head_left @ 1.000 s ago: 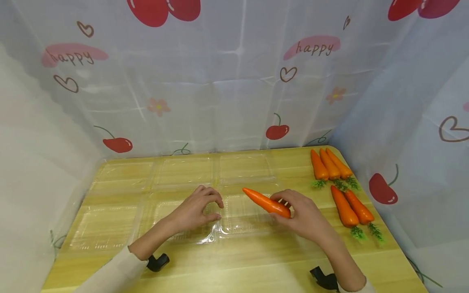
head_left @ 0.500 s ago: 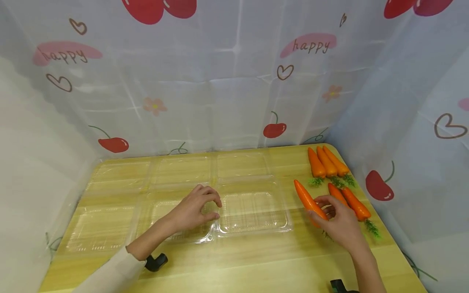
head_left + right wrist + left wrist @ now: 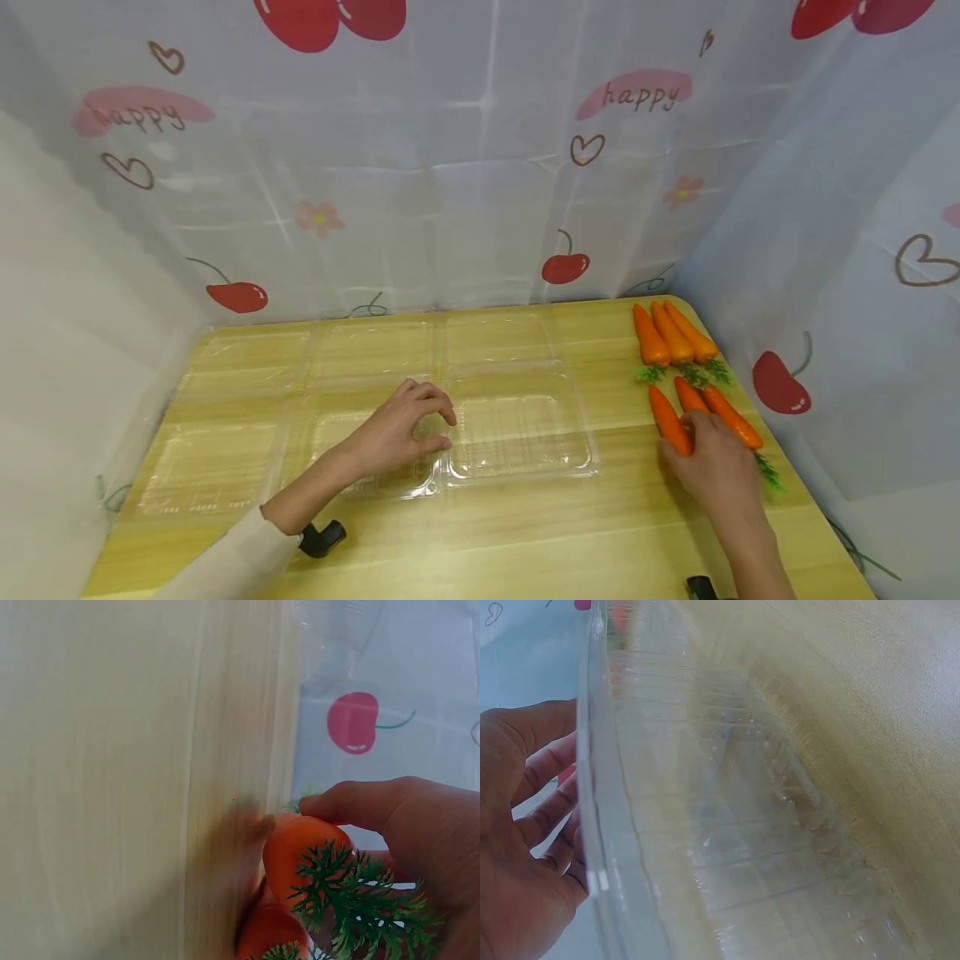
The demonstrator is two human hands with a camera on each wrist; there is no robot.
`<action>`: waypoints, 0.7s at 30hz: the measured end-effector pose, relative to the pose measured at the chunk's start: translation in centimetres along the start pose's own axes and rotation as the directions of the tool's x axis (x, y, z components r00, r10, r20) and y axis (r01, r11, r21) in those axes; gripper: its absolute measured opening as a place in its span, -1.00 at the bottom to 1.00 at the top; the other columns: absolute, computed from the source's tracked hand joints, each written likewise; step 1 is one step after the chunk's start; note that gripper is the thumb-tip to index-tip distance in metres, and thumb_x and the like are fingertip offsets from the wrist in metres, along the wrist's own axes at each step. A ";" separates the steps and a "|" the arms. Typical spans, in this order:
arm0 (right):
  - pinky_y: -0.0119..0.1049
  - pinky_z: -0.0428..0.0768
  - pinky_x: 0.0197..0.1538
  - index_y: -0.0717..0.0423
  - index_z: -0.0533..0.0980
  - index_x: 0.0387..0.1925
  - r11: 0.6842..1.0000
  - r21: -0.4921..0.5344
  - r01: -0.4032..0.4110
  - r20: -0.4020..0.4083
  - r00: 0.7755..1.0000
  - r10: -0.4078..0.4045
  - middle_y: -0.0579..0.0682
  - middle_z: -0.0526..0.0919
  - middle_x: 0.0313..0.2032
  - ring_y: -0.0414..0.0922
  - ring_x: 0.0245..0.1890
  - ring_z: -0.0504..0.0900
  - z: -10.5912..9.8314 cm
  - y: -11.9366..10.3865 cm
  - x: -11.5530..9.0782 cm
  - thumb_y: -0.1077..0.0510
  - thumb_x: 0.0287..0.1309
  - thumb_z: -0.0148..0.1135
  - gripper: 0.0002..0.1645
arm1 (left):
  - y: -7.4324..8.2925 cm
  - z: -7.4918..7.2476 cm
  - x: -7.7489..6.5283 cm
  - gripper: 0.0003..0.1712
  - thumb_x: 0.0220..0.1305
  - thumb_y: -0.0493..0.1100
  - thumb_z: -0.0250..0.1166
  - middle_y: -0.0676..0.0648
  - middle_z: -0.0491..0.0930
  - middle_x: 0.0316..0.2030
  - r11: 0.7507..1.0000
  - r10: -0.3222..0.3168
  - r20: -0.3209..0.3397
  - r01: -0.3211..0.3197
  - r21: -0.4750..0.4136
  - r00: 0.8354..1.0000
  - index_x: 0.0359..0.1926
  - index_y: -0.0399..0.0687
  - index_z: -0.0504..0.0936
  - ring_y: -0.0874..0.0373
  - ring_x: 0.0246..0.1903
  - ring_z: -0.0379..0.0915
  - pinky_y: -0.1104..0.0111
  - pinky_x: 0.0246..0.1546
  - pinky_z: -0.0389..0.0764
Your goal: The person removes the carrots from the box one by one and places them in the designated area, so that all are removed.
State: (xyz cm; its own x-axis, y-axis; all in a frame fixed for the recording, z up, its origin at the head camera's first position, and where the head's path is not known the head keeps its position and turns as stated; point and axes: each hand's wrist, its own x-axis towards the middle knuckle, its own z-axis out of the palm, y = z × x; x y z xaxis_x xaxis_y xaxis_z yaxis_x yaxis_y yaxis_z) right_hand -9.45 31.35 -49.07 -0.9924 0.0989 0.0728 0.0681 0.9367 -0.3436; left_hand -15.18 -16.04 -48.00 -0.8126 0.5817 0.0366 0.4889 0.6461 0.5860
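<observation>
My right hand (image 3: 718,468) holds an orange carrot (image 3: 669,422) between thumb and fingers, low over the right side of the table. Its green leafy top (image 3: 337,900) hangs by the palm in the right wrist view. Another carrot (image 3: 271,930) lies right beside it there. In the head view, two carrots rest to the right of the held one, partly covered by my hand. My left hand (image 3: 397,429) stays over the clear plastic boxes, fingers loosely bent around nothing. A clear box wall (image 3: 600,825) stands in front of its fingertips in the left wrist view.
Several clear plastic boxes (image 3: 517,475) stand in two rows across the left and middle of the wooden table (image 3: 487,550). Three more carrots (image 3: 673,335) lie side by side at the back right corner. A printed curtain (image 3: 450,208) encloses the table.
My right hand has carried the carrot from above the near right box to the right, lowering it beside the other carrots. My left hand has kept its place.
</observation>
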 end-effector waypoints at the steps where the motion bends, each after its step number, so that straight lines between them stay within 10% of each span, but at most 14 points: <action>1: 0.24 0.62 -0.25 0.33 0.58 0.06 1.000 -0.019 0.010 -0.013 1.000 -0.010 0.35 0.70 -0.12 0.23 -0.28 0.65 0.1 0.0 0.1 -0.03 0.20 0.54 -0.40 | 0.0 0.0 0.0 -0.74 0.32 -0.03 0.58 0.16 0.62 0.14 1.000 -0.001 0.002 0.001 0.000 1.000 -0.02 0.16 0.75 0.14 0.13 0.36 0.05 0.22 0.53; 8: 0.16 0.54 -0.52 0.40 0.54 0.08 0.995 -0.093 0.028 -0.038 0.999 -0.032 0.41 0.63 -0.16 0.29 -0.36 0.59 0.5 0.2 0.6 0.00 0.18 0.54 -0.35 | 0.0 -0.1 -0.1 -0.74 0.33 -0.03 0.57 0.15 0.61 0.15 1.000 -0.006 0.005 0.006 0.007 1.000 -0.01 0.15 0.75 0.14 0.14 0.36 0.05 0.22 0.53; 21: 0.42 0.58 -0.33 0.38 0.47 0.25 0.992 -0.128 -0.002 -0.015 1.000 0.000 0.49 0.54 0.09 0.49 -0.01 0.48 0.5 0.4 1.1 -0.14 0.29 0.46 -0.22 | 0.1 -0.3 -1.3 -0.67 0.42 0.04 0.49 0.08 0.56 0.34 0.999 -0.013 -0.037 0.014 0.029 0.999 0.14 0.25 0.68 0.08 0.38 0.40 -0.03 0.35 0.58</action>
